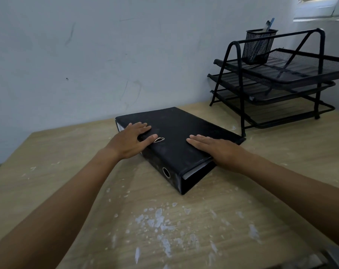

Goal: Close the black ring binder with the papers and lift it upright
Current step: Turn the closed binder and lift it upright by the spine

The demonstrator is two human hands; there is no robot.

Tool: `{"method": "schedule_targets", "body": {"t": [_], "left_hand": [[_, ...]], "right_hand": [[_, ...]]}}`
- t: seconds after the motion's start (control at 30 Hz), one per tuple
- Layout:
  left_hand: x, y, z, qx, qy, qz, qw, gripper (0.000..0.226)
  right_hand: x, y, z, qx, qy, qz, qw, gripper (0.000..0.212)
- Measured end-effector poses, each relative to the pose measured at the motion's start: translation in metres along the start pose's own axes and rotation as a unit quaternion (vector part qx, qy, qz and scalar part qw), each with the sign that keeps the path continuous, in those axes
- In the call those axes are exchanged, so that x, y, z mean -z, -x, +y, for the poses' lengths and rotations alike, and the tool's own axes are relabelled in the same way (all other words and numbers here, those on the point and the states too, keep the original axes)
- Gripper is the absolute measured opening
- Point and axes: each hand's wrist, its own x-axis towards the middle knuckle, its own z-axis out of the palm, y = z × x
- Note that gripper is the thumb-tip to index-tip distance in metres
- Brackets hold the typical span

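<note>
The black ring binder [186, 131] lies flat and closed on the wooden table [67, 171], its spine with a round finger hole facing me. White paper edges show at its near right and far left ends. My left hand [129, 140] rests flat on the cover near the spine, fingers spread, thumb beside a metal slot. My right hand [219, 150] lies palm down on the cover's right side, over the edge by the papers. Neither hand grips the binder.
A black wire three-tier letter tray [281, 82] stands at the back right, with a mesh pen cup [258, 45] holding pens on its top tier. A pale wall runs right behind the table. White paint flecks mark the tabletop in front.
</note>
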Motion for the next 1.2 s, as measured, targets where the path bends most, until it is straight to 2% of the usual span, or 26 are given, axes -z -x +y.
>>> {"method": "schedule_targets", "body": {"t": [0.2, 0.5, 0.63, 0.8, 1.03, 1.2], "left_hand": [[0.006, 0.031, 0.006, 0.027, -0.001, 0.020, 0.999, 0.074], [0.010, 0.071, 0.016, 0.032, -0.056, 0.041, 0.997, 0.096], [0.005, 0.079, 0.022, 0.033, -0.075, 0.075, 0.994, 0.091], [0.004, 0.078, 0.020, 0.032, -0.079, 0.068, 0.994, 0.091], [0.011, 0.074, 0.010, -0.007, -0.110, 0.019, 0.994, 0.101], [0.014, 0.071, 0.010, -0.003, -0.112, 0.008, 0.994, 0.104]], "right_hand": [[-0.002, -0.005, 0.002, 0.008, 0.036, 0.006, 0.999, 0.094], [0.008, -0.024, 0.014, -0.049, 0.065, -0.004, 0.997, 0.067], [0.011, -0.028, 0.013, -0.077, 0.081, -0.009, 0.994, 0.060], [0.023, -0.024, 0.006, -0.093, 0.116, -0.027, 0.989, 0.054], [0.040, -0.010, -0.023, -0.119, 0.039, -0.083, 0.989, 0.062], [0.063, -0.006, -0.064, -0.073, -0.039, -0.028, 0.996, 0.037]]}}
